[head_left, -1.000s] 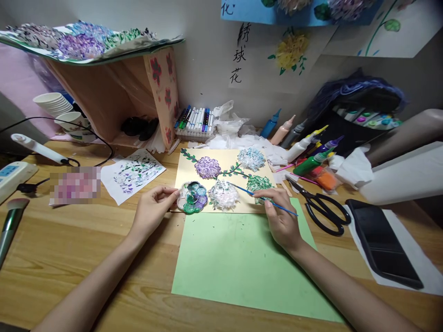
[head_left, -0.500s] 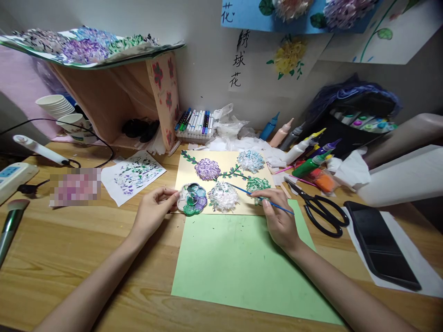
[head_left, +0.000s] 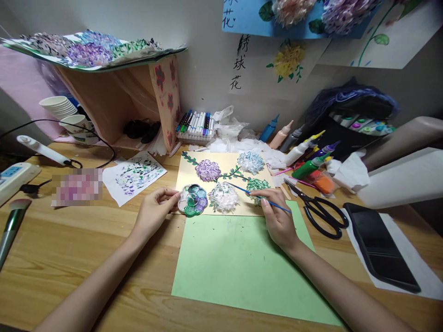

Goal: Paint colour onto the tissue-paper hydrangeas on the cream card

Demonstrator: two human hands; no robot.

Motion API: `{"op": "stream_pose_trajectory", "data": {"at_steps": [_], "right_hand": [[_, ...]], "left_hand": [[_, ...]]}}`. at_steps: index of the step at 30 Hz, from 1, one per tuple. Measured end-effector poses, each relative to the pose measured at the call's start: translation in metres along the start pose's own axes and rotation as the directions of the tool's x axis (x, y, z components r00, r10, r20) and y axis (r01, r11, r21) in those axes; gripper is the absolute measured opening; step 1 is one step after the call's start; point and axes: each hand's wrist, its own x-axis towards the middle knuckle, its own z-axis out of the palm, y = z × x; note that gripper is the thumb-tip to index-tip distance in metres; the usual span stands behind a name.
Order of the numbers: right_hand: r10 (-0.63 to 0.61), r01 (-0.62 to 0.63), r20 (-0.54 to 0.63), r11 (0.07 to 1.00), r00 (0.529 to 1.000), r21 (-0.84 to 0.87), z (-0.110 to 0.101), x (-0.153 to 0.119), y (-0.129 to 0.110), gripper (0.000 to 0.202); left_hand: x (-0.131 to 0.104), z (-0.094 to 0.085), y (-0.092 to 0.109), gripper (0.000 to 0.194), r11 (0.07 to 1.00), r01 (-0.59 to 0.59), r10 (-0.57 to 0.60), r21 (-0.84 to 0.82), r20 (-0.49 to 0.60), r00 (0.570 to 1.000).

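Observation:
My left hand (head_left: 159,207) pinches the edge of a flower-shaped paint palette (head_left: 193,200) smeared with green and purple. In my right hand (head_left: 277,216) is a thin blue paintbrush (head_left: 277,206), its tip at the top of a white fluffy flower (head_left: 224,197). That flower sits on a cream sheet (head_left: 185,166) beside a purple flower (head_left: 207,170), a blue-white flower (head_left: 251,162) and a green flower (head_left: 259,185), with painted leafy stems between them. A green sheet (head_left: 238,258) lies below the cream one.
Black scissors (head_left: 325,216) and a phone (head_left: 380,246) lie to the right. Paint bottles (head_left: 308,167), crumpled tissue and a marker rack (head_left: 195,127) stand behind. Left are a paint-spotted paper (head_left: 136,177), a makeup brush (head_left: 14,226) and a cardboard box (head_left: 166,101).
The view has shifted very slightly. Both hands hold nearly the same pose, and the brush tip stays at the white flower.

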Motion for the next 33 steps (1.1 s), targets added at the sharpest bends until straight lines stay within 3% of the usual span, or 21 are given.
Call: {"op": "stream_pose_trajectory", "data": {"at_steps": [7,11,19,28,33], "right_hand": [[-0.029,0.029,-0.002,0.999,1.000,-0.041,0.001,0.000,0.000,0.025],[-0.158,0.157,-0.042,0.987,0.987,-0.017,0.000,-0.003,-0.008,0.027],[-0.355,0.351,0.187,0.935,0.916,0.056,0.006,-0.019,-0.031,0.029],[-0.382,0.403,0.268,0.915,0.885,-0.029,0.011,-0.020,-0.030,0.030],[-0.394,0.408,0.260,0.913,0.881,0.002,0.009,-0.021,-0.031,0.030]], "left_hand": [[0.000,0.001,0.002,0.046,1.000,0.013,-0.013,0.001,0.005,1.000],[-0.001,0.001,0.003,0.046,1.000,0.016,-0.016,-0.011,-0.001,1.000],[-0.001,0.002,0.001,0.043,0.999,-0.034,0.033,-0.034,-0.029,0.999],[-0.007,0.003,0.004,0.033,0.984,-0.178,0.178,0.021,-0.004,0.984],[-0.009,0.003,0.005,0.033,0.981,-0.192,0.192,0.029,0.000,0.981]]}}
